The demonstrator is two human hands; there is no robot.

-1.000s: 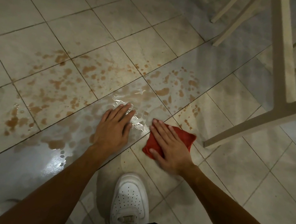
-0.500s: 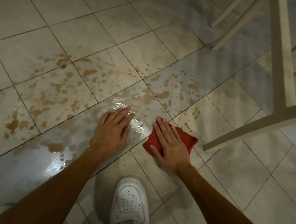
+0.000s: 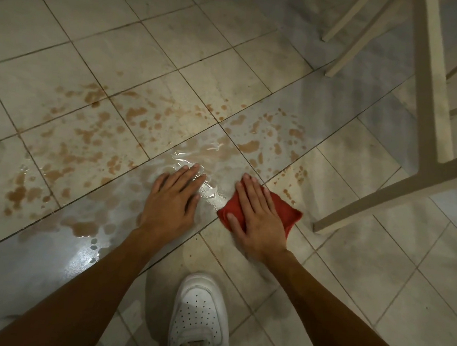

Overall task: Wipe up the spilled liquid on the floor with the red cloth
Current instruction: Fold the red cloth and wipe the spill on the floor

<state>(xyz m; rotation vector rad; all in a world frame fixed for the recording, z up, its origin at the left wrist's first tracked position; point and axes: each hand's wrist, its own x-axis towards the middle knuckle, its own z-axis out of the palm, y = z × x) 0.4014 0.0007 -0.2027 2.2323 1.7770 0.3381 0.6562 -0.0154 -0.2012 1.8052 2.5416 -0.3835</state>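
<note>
Head view, sole view. Locate red cloth (image 3: 286, 212) on the floor (image 3: 101, 39), at the right-hand edge of the spilled liquid (image 3: 90, 140), pinned under right hand (image 3: 259, 217). Read right hand as flat and unclenched: straight fingers held together, palm pressing the cloth down, with no finger curled round it. Read left hand (image 3: 172, 198) likewise as spread flat, resting on wet tile just beside the cloth with fingertips in the glossy pool, apparently for bracing. Compare with one second back: note a slight forward advance of right hand and cloth, bringing the fingertips up to the grout line bordering the pool; no shift of left hand; no change in the brown splashes to the left and ahead. Judge from this a wiping stroke only just under way, with most of the spill not yet touched. Expect further strokes leftward and forward across several tiles. Keep clear of pale furniture leg (image 3: 381, 201) near the cloth's right corner and of white shoe (image 3: 200, 313) behind both hands. Allow for early saturation of the cloth.
</note>
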